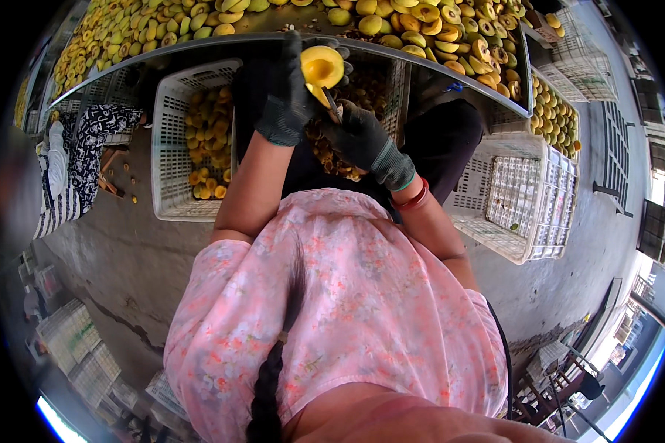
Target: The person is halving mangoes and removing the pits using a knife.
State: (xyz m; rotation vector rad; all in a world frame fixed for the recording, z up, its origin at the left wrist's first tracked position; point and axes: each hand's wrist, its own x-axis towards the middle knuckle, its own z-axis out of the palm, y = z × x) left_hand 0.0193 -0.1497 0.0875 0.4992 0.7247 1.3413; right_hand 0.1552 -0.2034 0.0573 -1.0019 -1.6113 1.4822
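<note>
My left hand (287,103), in a dark glove, grips a hollowed yellow peach half (322,66) just off the near edge of the metal table. The half's smooth cut face and round pit hollow are turned up. My right hand (363,139), gloved too, is closed on a small knife (334,108). Its blade rests against the lower side of the fruit, where a yellow strip or second piece shows; I cannot make out which. The handle is mostly hidden in the fingers. Heaps of halved peaches (440,33) cover the table beyond my hands.
A white plastic crate (165,159) with peach halves stands at left; another crate (400,92) with darker scraps sits beneath my hands. At right are a tipped-looking white crate (547,192) and a peach-filled crate (554,118). A person in patterned clothes (92,151) is at far left.
</note>
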